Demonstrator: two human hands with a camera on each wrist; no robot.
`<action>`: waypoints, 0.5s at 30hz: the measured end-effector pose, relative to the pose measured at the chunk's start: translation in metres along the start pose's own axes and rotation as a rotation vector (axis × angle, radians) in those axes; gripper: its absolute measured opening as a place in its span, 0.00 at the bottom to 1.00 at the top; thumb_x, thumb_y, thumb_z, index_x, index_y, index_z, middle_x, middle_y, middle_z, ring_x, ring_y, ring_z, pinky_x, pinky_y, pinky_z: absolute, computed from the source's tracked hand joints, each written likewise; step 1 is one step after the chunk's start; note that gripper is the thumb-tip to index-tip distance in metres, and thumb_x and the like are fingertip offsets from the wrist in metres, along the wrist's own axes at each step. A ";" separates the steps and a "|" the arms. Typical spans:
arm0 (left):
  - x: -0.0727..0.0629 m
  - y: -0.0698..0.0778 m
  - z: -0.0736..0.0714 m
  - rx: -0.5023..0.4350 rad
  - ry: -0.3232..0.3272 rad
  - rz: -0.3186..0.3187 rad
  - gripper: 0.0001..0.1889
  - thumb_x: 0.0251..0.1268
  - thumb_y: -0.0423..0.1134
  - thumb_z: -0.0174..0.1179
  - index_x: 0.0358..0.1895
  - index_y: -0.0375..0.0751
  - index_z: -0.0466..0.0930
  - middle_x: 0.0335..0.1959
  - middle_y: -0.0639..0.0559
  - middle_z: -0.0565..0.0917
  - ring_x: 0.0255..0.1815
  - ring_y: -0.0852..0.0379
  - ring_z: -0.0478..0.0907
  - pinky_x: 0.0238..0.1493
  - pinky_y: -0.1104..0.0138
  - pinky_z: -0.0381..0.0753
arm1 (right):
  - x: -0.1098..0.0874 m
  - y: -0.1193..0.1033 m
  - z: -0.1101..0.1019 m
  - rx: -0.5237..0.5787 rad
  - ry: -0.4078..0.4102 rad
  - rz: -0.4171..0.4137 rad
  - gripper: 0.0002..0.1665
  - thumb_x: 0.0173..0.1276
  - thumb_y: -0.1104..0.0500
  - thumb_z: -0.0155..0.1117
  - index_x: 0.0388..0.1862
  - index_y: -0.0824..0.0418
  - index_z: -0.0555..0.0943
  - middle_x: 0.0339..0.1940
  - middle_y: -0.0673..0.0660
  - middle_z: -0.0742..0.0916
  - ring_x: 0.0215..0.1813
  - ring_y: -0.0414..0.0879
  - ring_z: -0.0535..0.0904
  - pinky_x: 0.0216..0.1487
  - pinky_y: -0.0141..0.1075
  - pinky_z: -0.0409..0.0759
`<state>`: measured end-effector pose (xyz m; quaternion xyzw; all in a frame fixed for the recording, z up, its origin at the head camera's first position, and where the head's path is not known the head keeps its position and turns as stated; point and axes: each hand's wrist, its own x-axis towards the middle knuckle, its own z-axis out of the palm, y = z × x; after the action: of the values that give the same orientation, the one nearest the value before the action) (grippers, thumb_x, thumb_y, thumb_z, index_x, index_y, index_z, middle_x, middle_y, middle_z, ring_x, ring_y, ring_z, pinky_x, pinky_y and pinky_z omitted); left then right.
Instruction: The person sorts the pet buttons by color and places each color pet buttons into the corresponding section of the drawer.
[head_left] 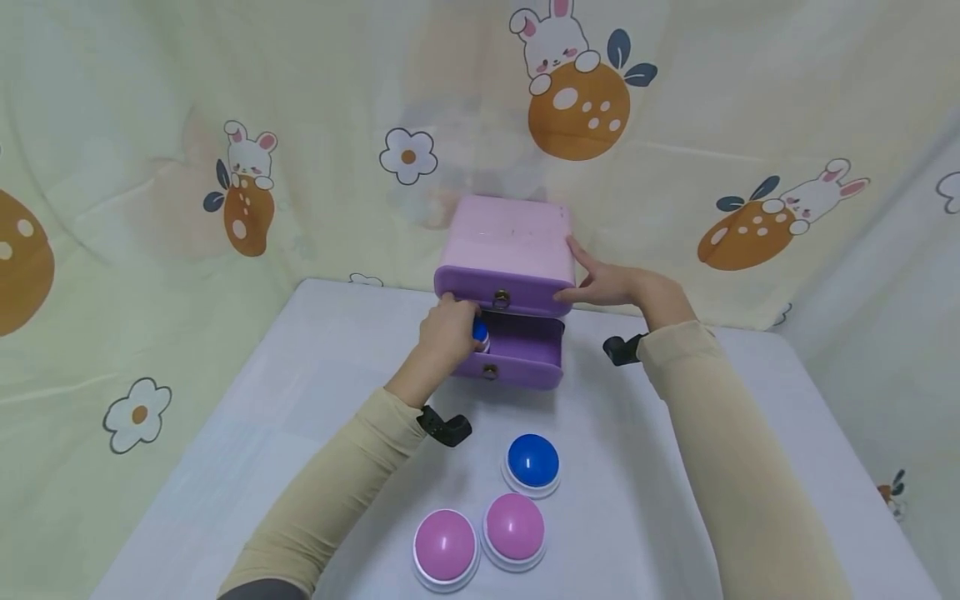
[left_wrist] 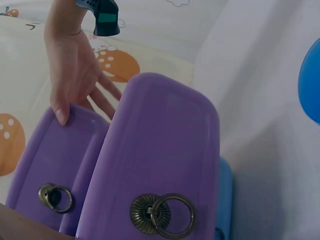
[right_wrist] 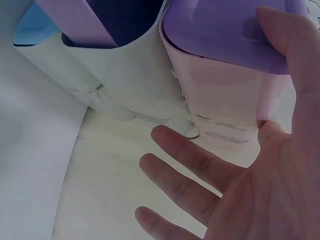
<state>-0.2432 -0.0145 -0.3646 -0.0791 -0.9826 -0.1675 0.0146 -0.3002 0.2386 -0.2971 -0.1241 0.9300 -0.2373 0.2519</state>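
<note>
A small drawer cabinet (head_left: pixel 506 233) with a pink top and purple drawer fronts stands against the back curtain. Its second drawer (head_left: pixel 517 372) is pulled out. My left hand (head_left: pixel 444 332) reaches over this drawer's left side and grips a blue dome button (head_left: pixel 481 331), mostly hidden by the fingers. At the cabinet's right side is my right hand (head_left: pixel 611 283). Its thumb presses the top drawer's front (right_wrist: pixel 225 35) and a finger touches the side wall, while the other fingers extend straight, as the right wrist view shows.
On the white table (head_left: pixel 360 333), another blue dome button (head_left: pixel 533 461) and two pink ones, the left one (head_left: pixel 446 546) and the right one (head_left: pixel 514 527), stand in front of the cabinet. A light-blue drawer (left_wrist: pixel 225 195) sits below the open one. Ring pulls (left_wrist: pixel 172 215) hang on the fronts.
</note>
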 end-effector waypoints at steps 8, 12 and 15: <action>-0.003 0.006 0.002 0.033 0.062 -0.049 0.20 0.47 0.45 0.74 0.44 0.46 0.81 0.46 0.39 0.76 0.43 0.42 0.80 0.37 0.49 0.82 | 0.001 0.000 0.000 -0.005 0.004 -0.011 0.66 0.61 0.33 0.59 0.71 0.39 0.17 0.72 0.68 0.62 0.69 0.61 0.65 0.70 0.64 0.53; -0.004 0.011 0.005 0.059 0.105 -0.071 0.18 0.51 0.42 0.71 0.46 0.44 0.80 0.46 0.39 0.75 0.42 0.42 0.80 0.37 0.49 0.83 | -0.002 -0.003 0.000 0.000 0.007 -0.031 0.65 0.63 0.35 0.59 0.72 0.42 0.17 0.74 0.69 0.59 0.69 0.63 0.64 0.70 0.64 0.50; -0.004 0.012 0.008 0.075 0.128 -0.090 0.15 0.53 0.38 0.67 0.46 0.43 0.80 0.46 0.39 0.75 0.41 0.42 0.80 0.36 0.50 0.83 | -0.002 -0.004 0.001 -0.003 0.007 -0.041 0.65 0.63 0.35 0.58 0.72 0.43 0.17 0.74 0.70 0.58 0.69 0.64 0.64 0.70 0.65 0.50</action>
<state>-0.2374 -0.0015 -0.3686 -0.0233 -0.9878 -0.1360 0.0729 -0.2974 0.2349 -0.2951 -0.1426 0.9285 -0.2415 0.2433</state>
